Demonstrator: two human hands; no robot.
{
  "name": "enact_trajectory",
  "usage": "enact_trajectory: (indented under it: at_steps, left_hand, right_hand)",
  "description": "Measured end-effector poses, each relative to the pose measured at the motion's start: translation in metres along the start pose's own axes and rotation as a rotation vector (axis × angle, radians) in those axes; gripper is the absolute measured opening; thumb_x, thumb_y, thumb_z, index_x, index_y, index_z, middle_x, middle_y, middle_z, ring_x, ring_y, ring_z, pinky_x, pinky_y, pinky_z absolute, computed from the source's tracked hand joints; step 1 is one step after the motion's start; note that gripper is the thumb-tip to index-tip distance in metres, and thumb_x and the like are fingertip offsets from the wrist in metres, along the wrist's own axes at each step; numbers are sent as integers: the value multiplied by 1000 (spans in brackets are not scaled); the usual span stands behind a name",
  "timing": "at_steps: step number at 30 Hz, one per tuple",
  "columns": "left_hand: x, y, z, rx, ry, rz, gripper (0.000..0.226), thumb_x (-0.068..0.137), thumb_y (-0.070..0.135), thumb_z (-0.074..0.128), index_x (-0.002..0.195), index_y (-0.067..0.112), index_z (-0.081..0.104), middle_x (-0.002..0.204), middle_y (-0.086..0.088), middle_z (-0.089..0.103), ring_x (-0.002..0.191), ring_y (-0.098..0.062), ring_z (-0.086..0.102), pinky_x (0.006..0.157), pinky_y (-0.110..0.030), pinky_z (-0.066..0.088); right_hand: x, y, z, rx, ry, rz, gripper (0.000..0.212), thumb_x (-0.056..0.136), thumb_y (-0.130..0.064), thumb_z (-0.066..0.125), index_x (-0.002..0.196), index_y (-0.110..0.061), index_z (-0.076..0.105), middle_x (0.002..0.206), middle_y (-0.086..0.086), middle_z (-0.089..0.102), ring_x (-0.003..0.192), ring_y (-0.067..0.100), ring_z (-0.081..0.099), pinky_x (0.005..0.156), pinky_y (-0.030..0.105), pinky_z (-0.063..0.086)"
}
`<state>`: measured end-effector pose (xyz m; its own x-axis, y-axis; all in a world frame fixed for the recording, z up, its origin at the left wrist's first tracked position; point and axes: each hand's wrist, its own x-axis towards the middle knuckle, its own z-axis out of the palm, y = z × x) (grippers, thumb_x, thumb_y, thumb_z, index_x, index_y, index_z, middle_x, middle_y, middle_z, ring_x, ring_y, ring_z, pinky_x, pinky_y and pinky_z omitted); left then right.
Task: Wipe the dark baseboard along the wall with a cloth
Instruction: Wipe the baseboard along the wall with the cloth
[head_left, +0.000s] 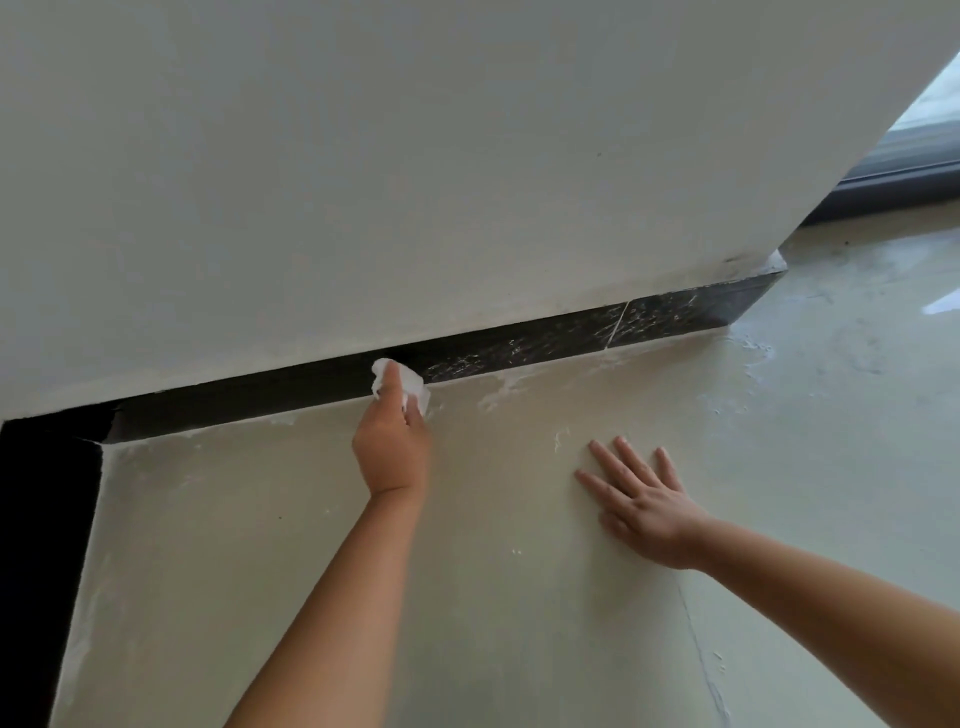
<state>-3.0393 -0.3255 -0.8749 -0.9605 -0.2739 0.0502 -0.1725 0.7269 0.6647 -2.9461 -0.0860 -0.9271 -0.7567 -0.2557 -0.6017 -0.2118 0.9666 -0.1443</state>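
My left hand (393, 447) holds a small white cloth (410, 383), with my fingers curled around it, and it presses the cloth against the dark baseboard (519, 351) right where the baseboard meets the floor (322, 519). The baseboard is a long dark strip at the bottom of the pale wall (415, 156). To the left of the cloth the baseboard looks plain and dark. To the right of the cloth it has lots of little white marks on it (like chalky scratches), and there is a thin pale line across it farther along, near the wall's corner. My right hand (641, 506) lies flat on the floor, well away from the baseboard, with its fingers straight and spread out, and it holds nothing. White smears sit on the floor just below the baseboard, close to the cloth. At the left end of the baseboard a wide black strip (41, 545) runs down along the floor's edge. Past the wall's corner, beyond the right end of the baseboard, I can see a dark window frame (898, 182).
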Motion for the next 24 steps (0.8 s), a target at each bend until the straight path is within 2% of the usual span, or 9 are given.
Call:
enact_trajectory:
  at_steps: [3,8,12,15,19,22,24]
  left_hand:
    - [8,11,7,-16,-16,12,47,91,5,46,137,9,36,104,-26,61,96,-38,56,79,-33,36]
    - [-3,44,44,-14,-149,200,48,90,4,45,137,10,37,105,-25,61,94,-37,56,75,-35,34]
    - [-9,55,57,-14,-292,308,49,90,7,44,138,13,36,120,-21,57,103,-37,54,77,-33,31]
    - [-17,47,46,-78,-230,241,46,88,16,54,133,14,44,109,-21,62,96,-34,58,75,-33,35]
    - [-17,22,20,-262,-101,-19,48,78,19,70,123,14,55,99,-17,65,84,-24,58,72,-24,39]
    - [-7,13,12,-315,-28,-116,46,78,16,70,122,14,57,107,-12,63,86,-13,49,72,-12,32]
    - [-2,14,11,-343,4,-156,44,80,12,66,123,13,55,116,-11,60,97,-14,52,74,-7,29]
  right_hand:
    - [1,-5,-3,-12,-49,14,57,98,-39,22,144,-30,-9,150,5,-27,137,29,-25,108,52,-14]
    - [2,-10,1,-26,-46,50,61,96,-46,22,144,-29,-12,144,3,-34,134,28,-31,107,51,-17]
    - [2,-7,0,-34,-63,45,64,95,-51,22,143,-30,-15,135,2,-41,123,23,-40,107,49,-18]
    - [0,-9,-6,-49,-99,38,67,94,-51,25,143,-28,-14,146,4,-33,134,27,-31,108,50,-16]
    - [-3,-8,-17,-79,-138,7,70,94,-49,31,144,-27,-13,148,6,-32,135,29,-28,109,50,-15]
    - [-4,-7,-18,-103,-157,-11,72,93,-50,32,144,-26,-14,147,6,-32,135,30,-28,109,51,-15]
    - [-4,-7,-18,-110,-182,-27,74,92,-51,32,143,-25,-15,146,6,-34,134,31,-31,108,52,-16]
